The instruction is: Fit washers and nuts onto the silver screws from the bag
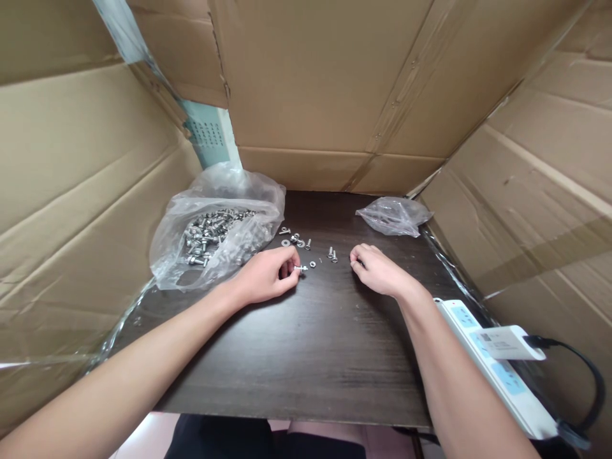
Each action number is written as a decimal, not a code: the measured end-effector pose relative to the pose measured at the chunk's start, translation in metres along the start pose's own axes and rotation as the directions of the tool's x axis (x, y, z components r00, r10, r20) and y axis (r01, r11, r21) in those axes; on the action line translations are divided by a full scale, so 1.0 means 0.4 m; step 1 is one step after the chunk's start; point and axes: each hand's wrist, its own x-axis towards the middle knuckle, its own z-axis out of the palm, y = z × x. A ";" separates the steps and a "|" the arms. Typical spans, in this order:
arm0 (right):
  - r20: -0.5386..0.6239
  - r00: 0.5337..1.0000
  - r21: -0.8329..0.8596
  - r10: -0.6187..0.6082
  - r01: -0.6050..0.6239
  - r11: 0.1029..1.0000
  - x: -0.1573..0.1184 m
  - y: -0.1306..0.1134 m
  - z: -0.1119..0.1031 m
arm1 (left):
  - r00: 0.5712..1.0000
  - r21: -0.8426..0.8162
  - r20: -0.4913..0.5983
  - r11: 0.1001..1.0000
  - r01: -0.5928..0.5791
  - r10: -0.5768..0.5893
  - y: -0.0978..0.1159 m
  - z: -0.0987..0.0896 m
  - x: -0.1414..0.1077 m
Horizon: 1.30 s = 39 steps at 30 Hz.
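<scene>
Clock centred on the held bolt [302, 268], 12 at the back wall. Bolt: small, silver, shiny, lying roughly level, its exposed end toward 3; a wider ring sits around the shank, nut or washer cannot be told. Position: above the far half of the dark tabletop [296, 363], pinched between thumb and fingers of the left hand [268, 274], which hide its other end. Right hand [375, 269] at 3: fingers curled in toward the thumb; cannot tell whether anything is grasped. Loose nut [312, 264] just beside the bolt, at 2 to 3. Flat washer [285, 243] at 11; two loose bolts [332, 254] at 2 to 3, between the hands. Large clear bag [167, 223] at 9 to 10, heaped with bolts, its folds veiling part of the heap. Smaller crumpled bag [394, 217] at 2. White power strip [514, 386] at 4, beyond the right forearm.
</scene>
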 end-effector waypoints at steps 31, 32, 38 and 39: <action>-0.239 0.943 0.129 0.230 -0.204 0.971 -0.003 0.000 -0.012 | 1.000 0.011 0.012 1.000 -0.005 0.005 -0.004 0.000 0.002; -0.209 0.946 0.138 0.249 -0.223 0.965 0.002 -0.001 -0.015 | 1.000 0.011 0.011 1.000 -0.006 0.006 -0.004 0.000 0.002; -0.054 0.928 0.167 0.368 -0.355 0.920 0.025 -0.024 -0.051 | 1.000 0.020 0.009 1.000 -0.004 0.004 0.000 -0.002 0.004; -0.051 0.938 0.173 0.344 -0.331 0.928 0.025 -0.028 -0.055 | 1.000 0.021 0.008 1.000 -0.003 0.003 0.000 -0.002 0.004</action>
